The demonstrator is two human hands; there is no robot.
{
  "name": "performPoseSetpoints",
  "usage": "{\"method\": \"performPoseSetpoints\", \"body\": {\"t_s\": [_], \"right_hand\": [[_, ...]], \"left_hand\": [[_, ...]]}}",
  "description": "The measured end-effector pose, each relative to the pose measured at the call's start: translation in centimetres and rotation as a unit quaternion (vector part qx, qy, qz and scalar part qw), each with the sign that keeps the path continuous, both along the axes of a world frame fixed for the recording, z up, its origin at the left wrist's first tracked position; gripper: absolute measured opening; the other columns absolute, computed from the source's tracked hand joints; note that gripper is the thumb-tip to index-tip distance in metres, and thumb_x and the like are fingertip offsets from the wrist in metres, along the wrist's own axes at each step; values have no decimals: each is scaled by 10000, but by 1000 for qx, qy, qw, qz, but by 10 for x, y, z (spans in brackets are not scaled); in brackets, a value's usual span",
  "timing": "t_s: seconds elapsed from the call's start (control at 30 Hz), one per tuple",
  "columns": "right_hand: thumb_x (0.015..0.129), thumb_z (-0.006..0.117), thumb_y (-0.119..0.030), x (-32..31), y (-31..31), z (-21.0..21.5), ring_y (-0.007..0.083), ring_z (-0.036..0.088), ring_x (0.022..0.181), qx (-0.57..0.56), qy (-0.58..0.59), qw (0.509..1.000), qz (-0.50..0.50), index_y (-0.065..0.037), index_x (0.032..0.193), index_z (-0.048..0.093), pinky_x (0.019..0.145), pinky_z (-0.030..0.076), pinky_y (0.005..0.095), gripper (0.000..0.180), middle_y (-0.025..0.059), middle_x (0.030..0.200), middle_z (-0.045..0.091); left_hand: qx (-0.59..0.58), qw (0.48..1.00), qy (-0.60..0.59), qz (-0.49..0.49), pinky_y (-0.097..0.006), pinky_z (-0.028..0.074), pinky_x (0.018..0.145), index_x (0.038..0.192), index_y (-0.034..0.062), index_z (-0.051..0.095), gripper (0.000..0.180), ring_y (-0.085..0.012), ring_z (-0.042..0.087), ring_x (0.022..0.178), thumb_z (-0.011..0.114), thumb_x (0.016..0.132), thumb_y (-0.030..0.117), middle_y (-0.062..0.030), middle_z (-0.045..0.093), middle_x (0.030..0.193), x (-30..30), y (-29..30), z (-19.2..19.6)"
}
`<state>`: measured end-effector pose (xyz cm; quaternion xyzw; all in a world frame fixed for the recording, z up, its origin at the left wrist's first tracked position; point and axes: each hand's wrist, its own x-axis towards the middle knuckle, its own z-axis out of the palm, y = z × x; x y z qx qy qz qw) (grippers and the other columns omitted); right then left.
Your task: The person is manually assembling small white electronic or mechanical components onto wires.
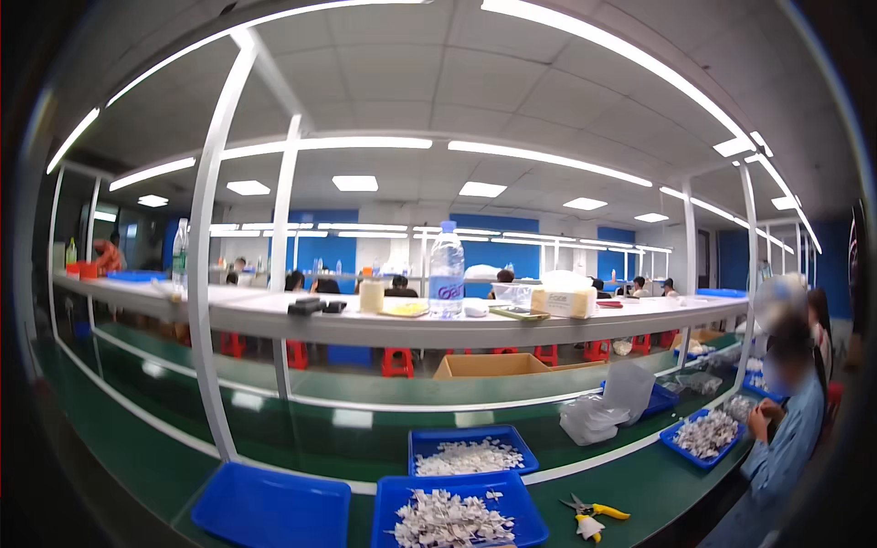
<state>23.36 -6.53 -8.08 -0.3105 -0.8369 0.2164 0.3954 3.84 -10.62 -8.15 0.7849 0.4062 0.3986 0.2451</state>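
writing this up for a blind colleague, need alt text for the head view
A green workbench holds blue trays of small white pieces, an empty blue tray and yellow-handled scissors; the wearer's hands are out of view. A white shelf above carries a water bottle, and a co-worker in a light blue coat sits at right.

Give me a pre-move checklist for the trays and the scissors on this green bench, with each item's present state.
1. Own hands in view: not ok, neither shows in the head view.
2. Nearest blue tray holds white pieces: ok.
3. Second filled tray behind it, within the bench edge: ok.
4. Empty blue tray on the left, ready: ok.
5. Yellow-handled scissors lie free on the green bench: ok; blades open or closed: cannot tell.
6. Co-worker on the right keeps apart from these trays: ok.
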Motion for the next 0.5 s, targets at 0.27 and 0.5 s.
{"method": "performPoseSetpoints", "body": {"t_s": [0.27, 0.5], "right_hand": [[944, 640, -252, 5, 22, -2, 91, 626, 593, -139, 36, 983, 112, 5, 860, 666, 542, 506, 258, 272, 48, 695, 682], [944, 650, -268, 16, 28, -6, 70, 606, 626, -219, 5, 963, 156, -7, 821, 695, 560, 487, 245, 292, 31, 696, 676]], "left_hand": [[-44, 999, -29, 13, -272, 452, 517, 902, 5, 631, 184, -100, 581, 566, 501, 996, 96, -55, 637, 696, 1, 7, -11], [16, 999, -10, 37, -369, 476, 577, 870, 30, 619, 143, -279, 629, 629, 532, 952, 108, -137, 635, 717, 10, 10, -27]]}}
